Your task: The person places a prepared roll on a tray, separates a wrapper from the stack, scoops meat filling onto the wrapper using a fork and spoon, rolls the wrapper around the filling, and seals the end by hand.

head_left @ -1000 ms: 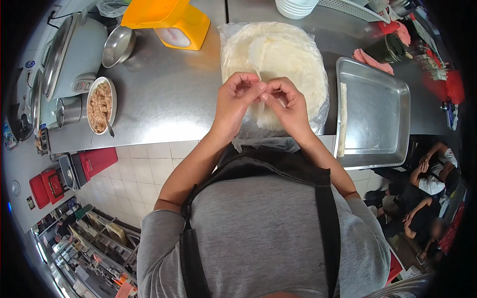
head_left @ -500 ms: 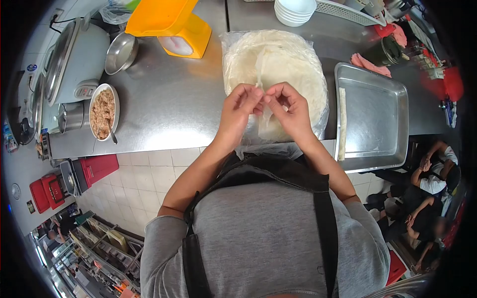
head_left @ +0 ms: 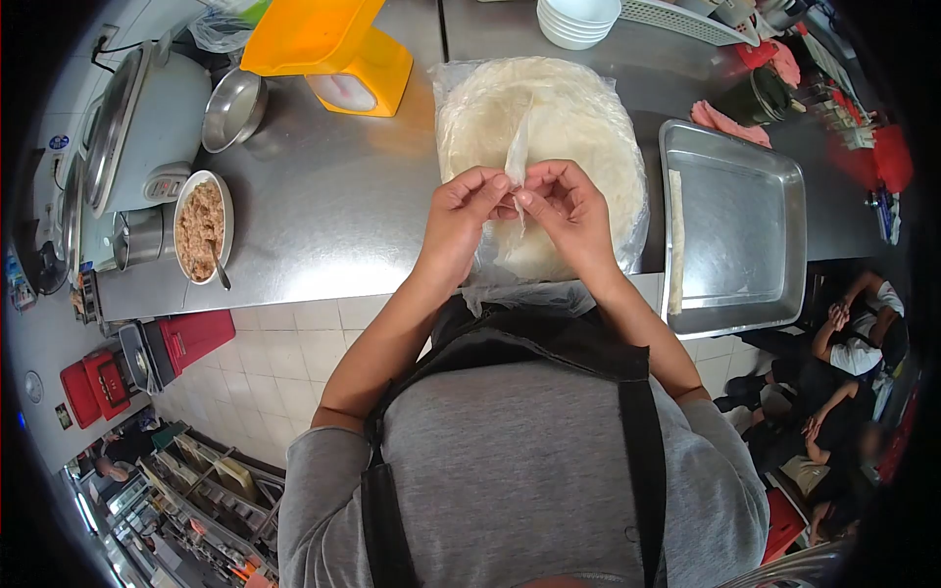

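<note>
Head cam, insp. note: L hand [head_left: 463, 211] and R hand [head_left: 578, 216] meet, fingertips just beside each other, above the stack of thin pale sheets [head_left: 588, 127], which sits on plastic wrap [head_left: 635, 235] on the steel counter [head_left: 323, 186]. Grip: narrow thumb-and-finger pinch on both sides, closed on a raised, gathered thin sheet [head_left: 518, 157]; no. of layers pinched can't be told. Sheet loc.: over mid-stack, standing up as a ridge beyond the fingertips, w/ a short tail on the near side. Step in hand, as judged: separating one sheet from the pile. Next move calls for light, even tension from both pinches; material looks thin and liable to tear or cling. Adj. items: metal tray [head_left: 740, 225] at R, w/ a long pale strip [head_left: 676, 245] along its L wall; bowl [head_left: 228, 211] of minced mix [head_left: 199, 220] at L.
</note>
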`<action>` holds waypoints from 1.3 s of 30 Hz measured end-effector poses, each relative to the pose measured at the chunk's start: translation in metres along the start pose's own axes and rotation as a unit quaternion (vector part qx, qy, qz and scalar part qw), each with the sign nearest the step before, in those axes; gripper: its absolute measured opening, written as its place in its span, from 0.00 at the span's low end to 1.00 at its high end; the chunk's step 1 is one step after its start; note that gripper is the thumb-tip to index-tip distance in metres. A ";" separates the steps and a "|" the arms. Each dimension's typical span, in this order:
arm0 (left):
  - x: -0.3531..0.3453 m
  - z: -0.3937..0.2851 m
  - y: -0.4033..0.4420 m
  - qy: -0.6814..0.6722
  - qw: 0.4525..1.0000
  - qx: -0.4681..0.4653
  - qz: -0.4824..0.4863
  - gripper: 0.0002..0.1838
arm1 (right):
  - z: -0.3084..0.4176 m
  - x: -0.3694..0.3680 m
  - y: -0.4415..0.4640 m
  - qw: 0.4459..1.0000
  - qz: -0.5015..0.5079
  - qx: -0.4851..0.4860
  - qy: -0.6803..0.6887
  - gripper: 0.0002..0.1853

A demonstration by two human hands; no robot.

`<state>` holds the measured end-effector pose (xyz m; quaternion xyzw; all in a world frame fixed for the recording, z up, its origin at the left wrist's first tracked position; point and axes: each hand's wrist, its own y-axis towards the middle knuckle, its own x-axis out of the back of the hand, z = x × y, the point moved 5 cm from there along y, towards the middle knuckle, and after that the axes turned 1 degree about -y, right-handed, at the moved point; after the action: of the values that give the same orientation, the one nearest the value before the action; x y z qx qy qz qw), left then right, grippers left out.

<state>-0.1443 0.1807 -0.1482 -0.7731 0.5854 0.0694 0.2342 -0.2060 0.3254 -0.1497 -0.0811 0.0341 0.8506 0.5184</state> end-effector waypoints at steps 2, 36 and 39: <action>-0.002 -0.001 -0.001 0.023 1.000 -0.003 -0.002 0.10 | -0.001 0.002 0.000 1.000 0.002 -0.006 -0.019 0.11; -0.023 -0.003 -0.005 0.166 0.981 -0.100 -0.007 0.12 | 0.021 0.015 -0.002 0.979 -0.040 0.084 -0.180 0.04; -0.022 -0.007 -0.007 0.195 0.973 -0.117 -0.024 0.09 | 0.019 0.012 -0.003 0.978 -0.041 0.095 -0.181 0.03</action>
<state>-0.1455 0.1986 -0.1316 -0.8075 0.5891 -0.0204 0.0245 -0.2110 0.3402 -0.1326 0.1221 0.0168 0.8219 0.5561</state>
